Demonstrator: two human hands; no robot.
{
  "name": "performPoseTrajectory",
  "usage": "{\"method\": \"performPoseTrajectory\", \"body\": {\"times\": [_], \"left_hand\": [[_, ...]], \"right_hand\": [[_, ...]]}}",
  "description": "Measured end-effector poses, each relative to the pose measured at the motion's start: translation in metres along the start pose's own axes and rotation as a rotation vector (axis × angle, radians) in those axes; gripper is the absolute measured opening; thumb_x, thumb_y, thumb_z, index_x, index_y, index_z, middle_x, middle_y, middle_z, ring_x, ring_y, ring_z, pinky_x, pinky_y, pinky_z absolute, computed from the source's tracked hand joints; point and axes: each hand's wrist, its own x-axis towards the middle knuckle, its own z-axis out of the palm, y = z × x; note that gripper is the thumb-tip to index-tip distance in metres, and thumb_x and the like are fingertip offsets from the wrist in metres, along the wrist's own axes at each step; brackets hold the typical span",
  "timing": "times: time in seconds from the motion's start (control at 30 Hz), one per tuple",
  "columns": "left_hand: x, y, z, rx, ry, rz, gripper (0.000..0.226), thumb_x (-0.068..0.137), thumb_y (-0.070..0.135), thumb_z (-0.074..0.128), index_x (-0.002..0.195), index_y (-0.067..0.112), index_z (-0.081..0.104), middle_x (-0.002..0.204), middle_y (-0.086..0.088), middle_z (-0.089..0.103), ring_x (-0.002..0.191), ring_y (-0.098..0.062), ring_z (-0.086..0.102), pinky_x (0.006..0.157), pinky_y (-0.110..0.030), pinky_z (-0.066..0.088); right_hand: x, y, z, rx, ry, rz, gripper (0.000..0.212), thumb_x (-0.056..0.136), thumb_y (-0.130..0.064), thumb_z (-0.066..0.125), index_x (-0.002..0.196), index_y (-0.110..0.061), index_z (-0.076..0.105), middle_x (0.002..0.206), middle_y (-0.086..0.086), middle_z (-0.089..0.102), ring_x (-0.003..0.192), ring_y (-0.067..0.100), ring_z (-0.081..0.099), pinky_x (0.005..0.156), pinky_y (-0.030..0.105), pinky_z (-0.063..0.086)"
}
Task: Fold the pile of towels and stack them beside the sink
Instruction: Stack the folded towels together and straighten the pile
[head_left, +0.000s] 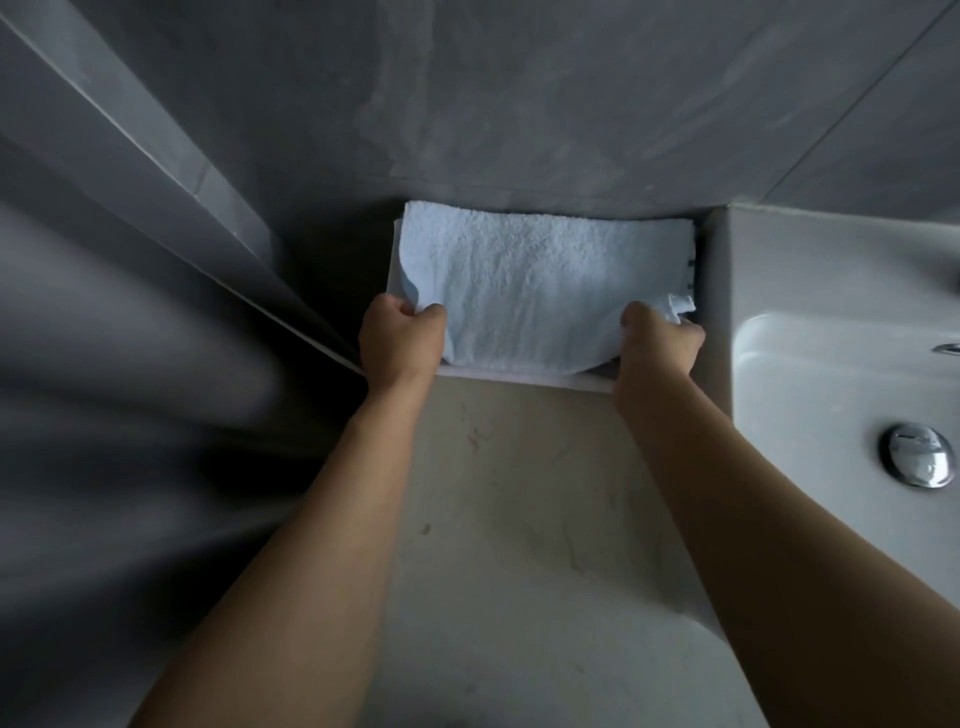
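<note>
A person is standing at a pale counter (519, 519) and reaching both bare arms forward to its far end, where it meets a grey tiled wall (519, 104). A light blue towel (540, 275) is lying there, spread flat with its far edge against the wall and its near edge sagging in a curve between the two hands. The left hand (400, 338) is gripping the towel's near left corner, fingers curled round the cloth. The right hand (662, 340) is gripping the near right corner in the same way, with a bunched tip of fabric sticking out beyond the knuckles. Beneath the blue towel, a white layer (519, 375) is showing as a thin strip along the near edge and at the left side; whether it is another folded towel cannot be told.

Just to the right of the towel, a white sink (810, 322) is sitting, its side wall close to the towel's right edge. A chrome drain plug (918, 461) is shining in the basin. To the left, grey panels (156, 171) are slanting away, blurred toward the picture's edge.
</note>
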Motion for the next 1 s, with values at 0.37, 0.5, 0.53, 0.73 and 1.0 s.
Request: {"method": "performPoseTrajectory", "body": {"times": [0.37, 0.5, 0.53, 0.73, 1.0], "left_hand": [[0.042, 0.039, 0.01, -0.224, -0.196, -0.267, 0.039, 0.069, 0.043, 0.071, 0.097, 0.018, 0.06, 0.096, 0.002, 0.065, 0.089, -0.019, 0.066, 0.071, -0.032, 0.055], [0.042, 0.05, 0.022, 0.218, -0.125, 0.094, 0.009, 0.089, 0.023, 0.058, 0.091, 0.014, 0.056, 0.093, 0.002, 0.061, 0.086, -0.021, 0.059, 0.063, -0.028, 0.039], [0.035, 0.052, 0.026, 0.332, -0.074, 0.211, 0.013, 0.093, 0.02, 0.053, 0.101, 0.011, 0.057, 0.102, -0.003, 0.064, 0.092, -0.025, 0.059, 0.068, -0.028, 0.036], [-0.02, 0.056, 0.02, 0.38, 0.133, 0.566, 0.016, 0.1, 0.019, 0.047, 0.107, 0.01, 0.058, 0.106, -0.011, 0.065, 0.098, -0.034, 0.059, 0.07, -0.032, 0.032], [-0.104, 0.066, -0.011, -0.035, 0.118, 0.535, 0.009, 0.097, 0.012, 0.052, 0.098, 0.007, 0.06, 0.079, 0.011, 0.057, 0.075, -0.008, 0.047, 0.066, -0.023, 0.032]], "right_hand": [[0.044, -0.044, 0.005, -0.423, -0.137, 0.006, 0.036, 0.075, -0.024, 0.071, 0.106, -0.007, 0.063, 0.074, 0.003, 0.057, 0.066, 0.02, 0.057, 0.062, 0.027, 0.047], [0.044, -0.042, 0.011, -0.701, -0.112, -0.3, 0.037, 0.082, -0.017, 0.057, 0.116, -0.006, 0.063, 0.108, 0.011, 0.067, 0.105, 0.032, 0.062, 0.087, 0.031, 0.047], [0.04, -0.041, 0.011, -0.811, -0.118, -0.411, 0.041, 0.084, -0.014, 0.051, 0.122, -0.004, 0.061, 0.119, 0.016, 0.064, 0.112, 0.035, 0.058, 0.09, 0.032, 0.045], [0.009, -0.036, -0.008, -0.92, -0.118, -0.786, 0.022, 0.095, -0.014, 0.044, 0.108, -0.002, 0.057, 0.113, 0.021, 0.058, 0.103, 0.039, 0.052, 0.076, 0.035, 0.036], [-0.038, -0.046, -0.075, -0.666, -0.069, -0.952, 0.012, 0.094, -0.01, 0.043, 0.1, -0.003, 0.052, 0.108, 0.016, 0.054, 0.091, 0.032, 0.047, 0.064, 0.027, 0.02]]}}
